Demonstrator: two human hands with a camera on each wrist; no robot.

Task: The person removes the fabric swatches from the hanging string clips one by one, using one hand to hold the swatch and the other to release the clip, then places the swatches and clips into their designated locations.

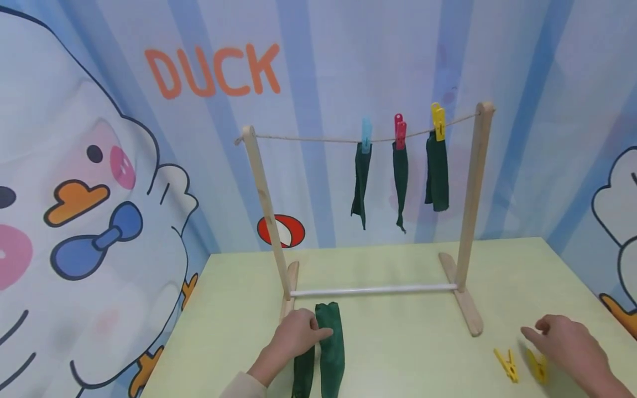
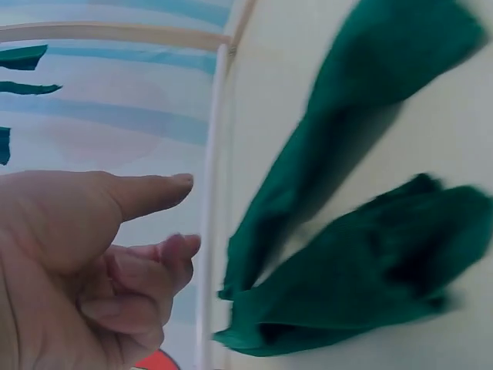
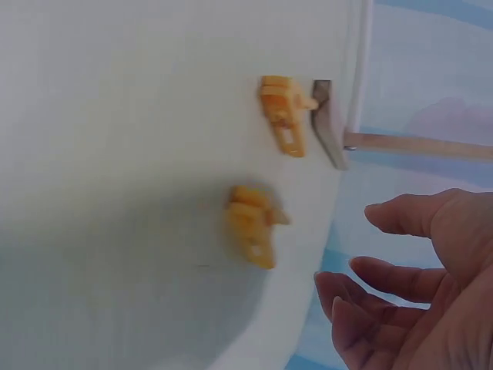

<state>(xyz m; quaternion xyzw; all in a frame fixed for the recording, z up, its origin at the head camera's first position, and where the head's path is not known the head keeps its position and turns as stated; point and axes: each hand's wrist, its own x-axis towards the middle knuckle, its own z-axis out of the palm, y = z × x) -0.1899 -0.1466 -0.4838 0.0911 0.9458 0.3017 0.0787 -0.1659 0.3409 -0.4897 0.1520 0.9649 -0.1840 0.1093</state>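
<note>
Dark green fabric strips (image 1: 332,359) lie on the pale yellow table (image 1: 398,354) just by the left grip (image 1: 297,333), long axes running roughly toward the person. Left grip is nearer and released; right grip (image 1: 572,345), also released, stands well apart, near yellow plastic clothespins (image 1: 508,367).

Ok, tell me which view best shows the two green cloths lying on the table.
The left wrist view: both green cloths appear large and close, with no hand in front, though slightly blurred. The head view shows them smaller, with the left hand covering parts of them. The right wrist view shows neither.
</note>
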